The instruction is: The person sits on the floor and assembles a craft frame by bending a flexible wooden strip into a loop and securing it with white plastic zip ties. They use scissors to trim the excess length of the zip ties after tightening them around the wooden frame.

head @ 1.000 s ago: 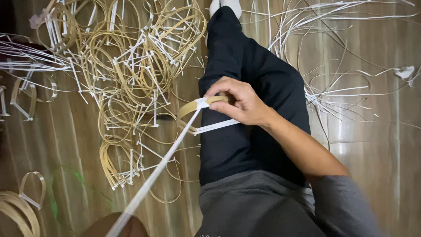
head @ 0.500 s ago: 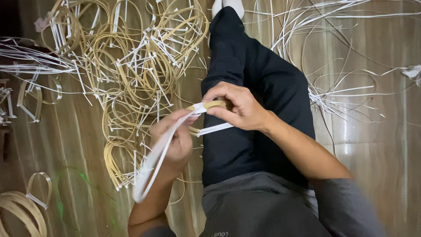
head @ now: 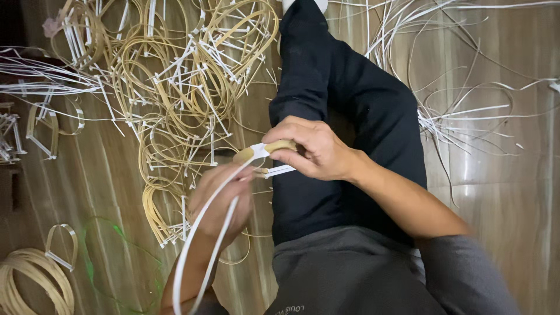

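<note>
My right hand (head: 312, 150) pinches a tan cane hoop (head: 274, 147) over my dark-trousered leg (head: 344, 111), at the spot where a white binding strip (head: 201, 233) wraps it. A short white strip end (head: 280, 171) sticks out below my right thumb. My left hand (head: 224, 201) is blurred and grips the long white strip, which loops down past my wrist toward the lower edge.
A heap of tied tan hoops (head: 175, 76) with white strip ends covers the wooden floor at upper left. Loose white strips (head: 461, 111) lie at upper right. More coiled hoops (head: 29, 286) and a green ring (head: 125, 262) sit at lower left.
My left hand came into view from below, took the white strip and moved up next to the hoop, then slid slightly down. My right hand stayed holding the hoop.
</note>
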